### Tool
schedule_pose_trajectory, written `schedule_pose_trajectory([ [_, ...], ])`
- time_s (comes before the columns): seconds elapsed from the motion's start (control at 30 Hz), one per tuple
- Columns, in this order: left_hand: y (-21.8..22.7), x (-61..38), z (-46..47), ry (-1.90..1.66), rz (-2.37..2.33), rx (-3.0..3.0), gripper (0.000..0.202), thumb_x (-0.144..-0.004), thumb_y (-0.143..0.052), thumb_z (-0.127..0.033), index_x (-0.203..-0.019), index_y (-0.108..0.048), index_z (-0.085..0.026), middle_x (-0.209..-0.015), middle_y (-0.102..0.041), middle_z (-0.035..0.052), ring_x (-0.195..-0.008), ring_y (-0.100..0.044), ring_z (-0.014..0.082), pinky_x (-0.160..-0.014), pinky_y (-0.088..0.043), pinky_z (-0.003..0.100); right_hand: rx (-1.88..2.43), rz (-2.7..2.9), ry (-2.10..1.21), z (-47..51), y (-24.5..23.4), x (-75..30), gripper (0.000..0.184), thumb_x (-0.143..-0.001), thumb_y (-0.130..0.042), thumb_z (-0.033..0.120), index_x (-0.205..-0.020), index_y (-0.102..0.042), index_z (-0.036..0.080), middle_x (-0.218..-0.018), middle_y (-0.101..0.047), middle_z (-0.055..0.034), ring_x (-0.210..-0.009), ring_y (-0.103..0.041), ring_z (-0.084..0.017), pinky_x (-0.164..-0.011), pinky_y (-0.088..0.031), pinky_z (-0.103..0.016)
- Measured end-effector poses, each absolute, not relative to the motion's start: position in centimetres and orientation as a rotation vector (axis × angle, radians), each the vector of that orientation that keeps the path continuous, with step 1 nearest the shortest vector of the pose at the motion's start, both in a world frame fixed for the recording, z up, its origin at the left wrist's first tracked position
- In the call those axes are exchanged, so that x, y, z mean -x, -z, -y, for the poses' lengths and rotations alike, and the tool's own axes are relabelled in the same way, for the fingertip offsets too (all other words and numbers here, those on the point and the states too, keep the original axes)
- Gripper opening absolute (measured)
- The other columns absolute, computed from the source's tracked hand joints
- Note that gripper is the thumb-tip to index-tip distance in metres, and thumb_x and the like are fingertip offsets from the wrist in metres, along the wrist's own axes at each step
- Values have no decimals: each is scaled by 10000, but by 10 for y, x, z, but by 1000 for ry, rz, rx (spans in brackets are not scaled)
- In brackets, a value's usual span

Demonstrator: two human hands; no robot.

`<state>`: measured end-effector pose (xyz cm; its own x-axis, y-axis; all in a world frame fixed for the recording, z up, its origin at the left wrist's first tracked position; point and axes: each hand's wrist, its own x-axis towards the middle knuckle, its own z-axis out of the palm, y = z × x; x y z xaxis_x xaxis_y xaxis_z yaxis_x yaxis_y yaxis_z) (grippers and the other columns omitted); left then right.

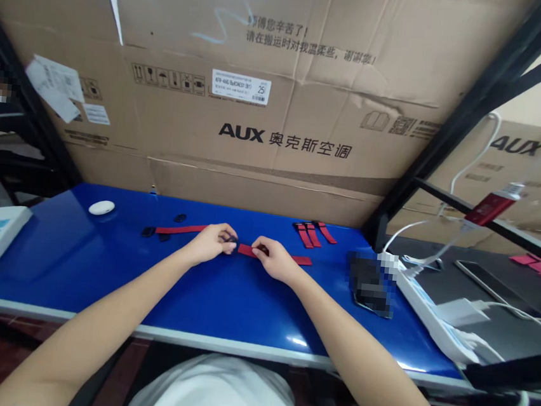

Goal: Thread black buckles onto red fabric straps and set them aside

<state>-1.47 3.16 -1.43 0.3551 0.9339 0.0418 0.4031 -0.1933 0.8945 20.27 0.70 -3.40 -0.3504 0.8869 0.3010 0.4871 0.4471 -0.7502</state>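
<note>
My left hand [210, 243] pinches a small black piece [232, 241], likely a buckle, mostly hidden by the fingers. Just to its right, my right hand [275, 258] has thumb and fingers closed on a red strap [303, 261] lying across the blue table [223, 300]. The strap's short end points at the black piece, with a small gap between them. Left of my left hand lies a second red strap [179, 229], a black buckle [148, 231] at its far end. Another small black piece [180, 218] rests behind that strap.
Several red straps with black ends [309, 235] lie at the back right. A dark, blurred-out object [370, 286] and a white power strip [425, 307] with cables line the right edge. A white oval object [101, 207] sits back left. Cardboard [282, 185] walls off the back.
</note>
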Motion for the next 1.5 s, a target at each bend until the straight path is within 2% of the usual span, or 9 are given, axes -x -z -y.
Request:
schedule_pose_trajectory([
  [0.13, 17, 8, -34, -937, -914, -1411, 363, -730, -768, -345, -994, -638, -133, -854, -686, 63, -798, -665, 170, -809, -537, 356, 1082, 1932, -780, -9, 33, -204, 135, -871, -485, 285, -827, -561, 182, -758, -603, -8, -686, -533, -147, -673, -424, -271],
  [0.23, 20, 6, -33, -934, -870, -1360, 383, -702, -804, -371, -974, -678, -132, -859, -696, 58, -781, -641, 140, -750, -521, 286, 1058, 1886, -794, -9, 31, -205, 147, -871, -498, 305, -812, -554, 183, -733, -586, -4, -655, -520, -142, -640, -412, -267],
  [0.37, 24, 3, -31, -935, -810, -1295, 348, -692, -825, -321, -963, -706, -140, -838, -686, 39, -780, -624, 116, -731, -509, 243, 1058, 1870, -792, -9, 30, -207, 139, -864, -504, 300, -804, -553, 185, -729, -584, -4, -642, -512, -140, -627, -403, -269],
  [0.8, 24, 2, -29, -911, -794, -1277, 348, -693, -825, -250, -1001, -720, -128, -916, -722, 79, -825, -673, 157, -822, -554, 313, 1022, 1878, -816, -11, 29, -210, 123, -864, -508, 282, -805, -556, 185, -721, -569, 3, -642, -490, -137, -627, -386, -267],
  [0.97, 24, -3, -24, -900, -783, -1196, 342, -675, -819, -168, -999, -719, -127, -932, -733, 91, -850, -691, 171, -847, -558, 328, 911, 1813, -874, -10, 29, -205, 119, -844, -558, 301, -888, -588, 195, -849, -547, -6, -674, -458, -130, -655, -386, -271],
  [1.07, 21, -8, -19, -883, -779, -1168, 294, -679, -807, -141, -959, -720, -120, -951, -733, 92, -874, -693, 169, -882, -550, 327, 879, 1730, -932, -9, 31, -198, 204, -815, -611, 318, -996, -602, 225, -936, -501, -5, -690, -435, -124, -685, -401, -276],
  [1.23, 21, -14, -17, -855, -781, -1258, 268, -685, -803, -192, -926, -721, -107, -935, -738, 89, -859, -701, 185, -868, -565, 339, 847, 1662, -1016, -9, 31, -193, 146, -788, -640, 343, -790, -599, 203, -1010, -512, -42, -893, -511, -180, -798, -426, -322],
  [1.33, 24, -14, -21, -944, -892, -1390, 262, -679, -796, -206, -906, -723, -97, -811, -738, 76, -758, -709, 195, -802, -592, 367, 852, 1679, -1007, -12, 29, -200, 122, -764, -596, 259, -679, -537, 194, -1013, -536, -52, -970, -516, -200, -866, -401, -351],
  [1.5, 28, -13, -22, -1007, -1027, -1662, 238, -741, -718, -191, -965, -717, -111, -820, -739, 77, -727, -720, 202, -751, -605, 350, 1006, 1879, -739, -15, 27, -208, 152, -723, -556, 196, -604, -461, 199, -790, -502, -15, -785, -485, -169, -748, -384, -317],
])
